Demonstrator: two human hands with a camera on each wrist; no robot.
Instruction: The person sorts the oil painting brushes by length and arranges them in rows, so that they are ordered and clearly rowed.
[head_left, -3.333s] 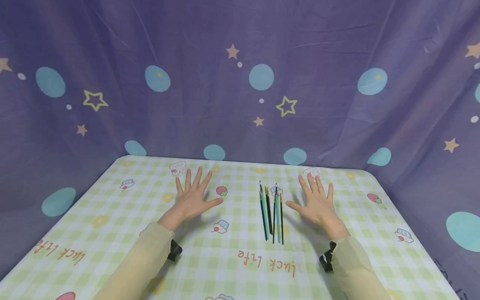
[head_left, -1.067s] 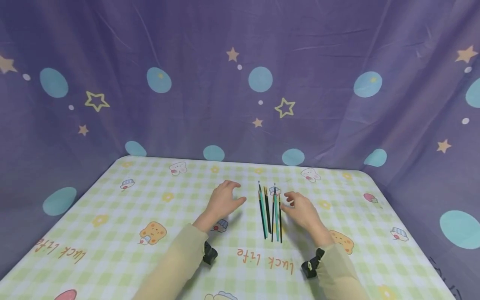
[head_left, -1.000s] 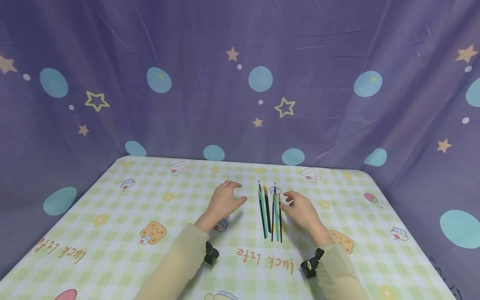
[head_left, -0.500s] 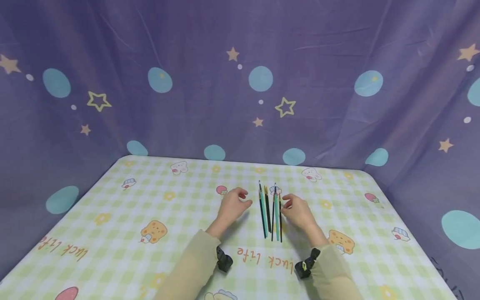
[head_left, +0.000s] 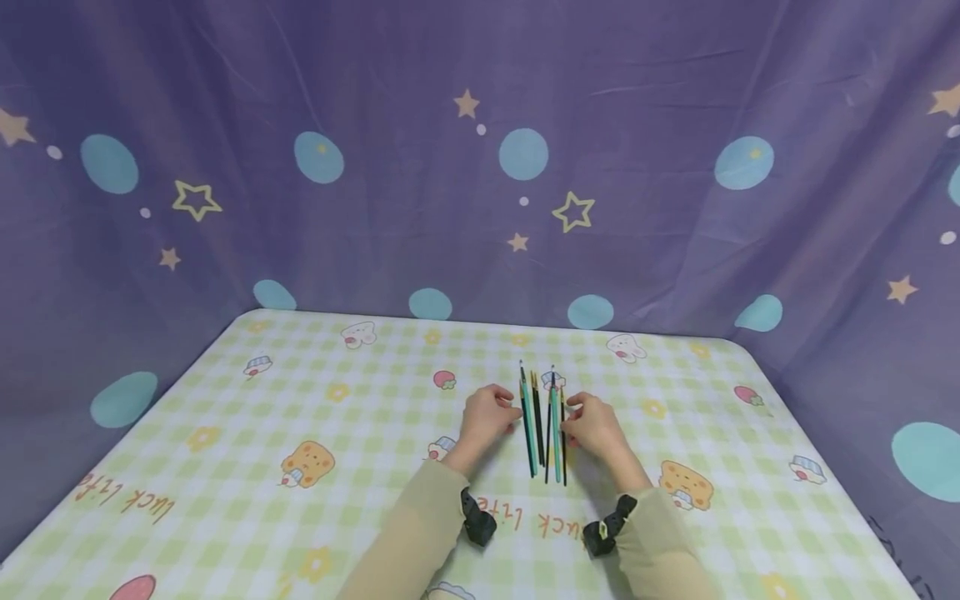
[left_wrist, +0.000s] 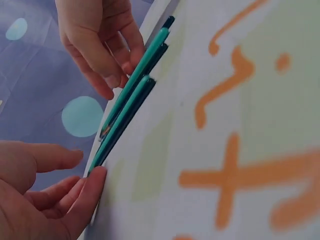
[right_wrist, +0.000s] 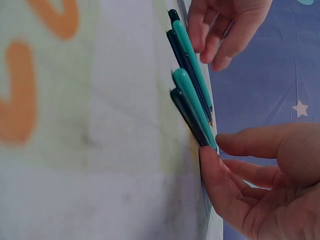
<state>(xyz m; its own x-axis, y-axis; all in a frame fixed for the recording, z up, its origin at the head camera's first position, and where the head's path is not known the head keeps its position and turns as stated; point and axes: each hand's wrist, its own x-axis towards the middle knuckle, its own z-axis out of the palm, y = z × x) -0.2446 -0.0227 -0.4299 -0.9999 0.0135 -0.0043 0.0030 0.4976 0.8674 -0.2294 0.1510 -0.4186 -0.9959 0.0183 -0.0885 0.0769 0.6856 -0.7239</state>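
Observation:
Several slim paintbrushes (head_left: 529,429) with black or turquoise handles lie side by side on the checked tablecloth, bristle ends pointing away. They form two loose groups with a narrow gap between. At their left side is my left hand (head_left: 486,417), fingers loosely bent, its thumb tip right at the outermost brush. On the opposite side my right hand (head_left: 595,427) has its thumb against the edge of the right group. The right wrist view shows that thumb (right_wrist: 212,172) beside the handles, the forefinger tip close above. Neither hand has its fingers wrapped round a brush.
A green-and-white checked tablecloth (head_left: 247,517) with printed cakes, bears and lettering covers the table. Behind it hangs a purple curtain (head_left: 420,225) with stars and blue dots. Black wrist cameras sit at both cuffs, with the left one (head_left: 477,518) near the printed lettering.
Both hands began spread wide over the cloth and came inward with fingers bending. Lately the left hand moved right to the brushes, while the right hand shifted only slightly. The brushes stay put.

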